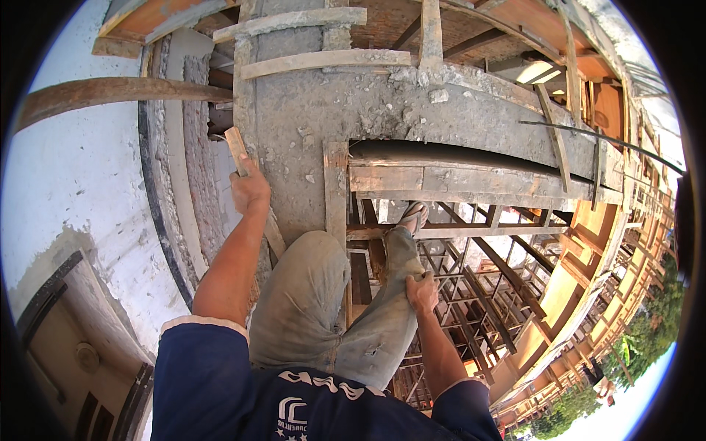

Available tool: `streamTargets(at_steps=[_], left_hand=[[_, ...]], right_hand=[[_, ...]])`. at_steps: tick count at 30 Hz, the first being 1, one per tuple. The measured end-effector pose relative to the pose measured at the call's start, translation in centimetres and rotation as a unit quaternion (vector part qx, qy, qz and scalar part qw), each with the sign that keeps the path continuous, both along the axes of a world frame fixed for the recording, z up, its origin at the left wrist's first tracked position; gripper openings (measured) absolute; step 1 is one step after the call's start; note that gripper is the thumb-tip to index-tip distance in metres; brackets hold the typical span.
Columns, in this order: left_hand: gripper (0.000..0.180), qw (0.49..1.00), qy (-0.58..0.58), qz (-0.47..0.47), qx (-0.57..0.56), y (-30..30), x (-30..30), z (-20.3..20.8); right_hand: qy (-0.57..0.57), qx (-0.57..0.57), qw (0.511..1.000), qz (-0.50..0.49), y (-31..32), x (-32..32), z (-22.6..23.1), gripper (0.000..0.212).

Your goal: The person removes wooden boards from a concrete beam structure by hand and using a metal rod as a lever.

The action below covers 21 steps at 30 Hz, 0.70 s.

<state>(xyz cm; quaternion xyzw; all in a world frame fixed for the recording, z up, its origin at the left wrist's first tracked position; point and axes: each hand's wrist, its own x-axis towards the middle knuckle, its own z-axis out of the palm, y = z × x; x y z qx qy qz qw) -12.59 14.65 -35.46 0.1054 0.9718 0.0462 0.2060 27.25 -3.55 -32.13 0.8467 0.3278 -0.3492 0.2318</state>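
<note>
My left hand (pixel 251 188) is wrapped round a wooden strip (pixel 236 142) at the left edge of a rough concrete slab (pixel 294 110); the strip's upper end sticks out past my fingers. My right hand (pixel 422 292) rests on my lower right leg, its fingers curled on the grey-green trouser leg (pixel 401 257). A sandalled foot (pixel 414 217) stands beyond it on a timber crosspiece (pixel 456 231). My other knee (pixel 312 257) is bent close to the slab.
Beside the slab an opening drops to wooden scaffold poles (pixel 471 294). A plank-edged beam (pixel 456 180) crosses it. Crumbled concrete (pixel 439 95) lies about. A white wall (pixel 88 184) rises at left, and a thin dark rod (pixel 603 136) juts at right. Another person (pixel 604 388) shows far right.
</note>
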Motion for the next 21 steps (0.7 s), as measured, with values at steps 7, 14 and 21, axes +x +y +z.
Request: streamTargets(at_steps=[7,14,21], left_hand=[[0.086,1.000,0.007,-0.007,0.014,0.0,0.2,0.0],[0.086,0.999,0.029,-0.018,0.013,-0.4,-0.2,-1.0],[0.087,1.000,0.021,-0.011,0.004,-0.4,-0.3,-1.0]], right_hand=[[0.007,0.002,1.000,-0.001,0.1,-0.1,-0.1,0.068],[0.008,0.002,1.000,-0.008,0.0,-0.1,0.0,0.069],[0.008,-0.001,1.000,-0.008,0.3,-0.3,0.2,0.069]])
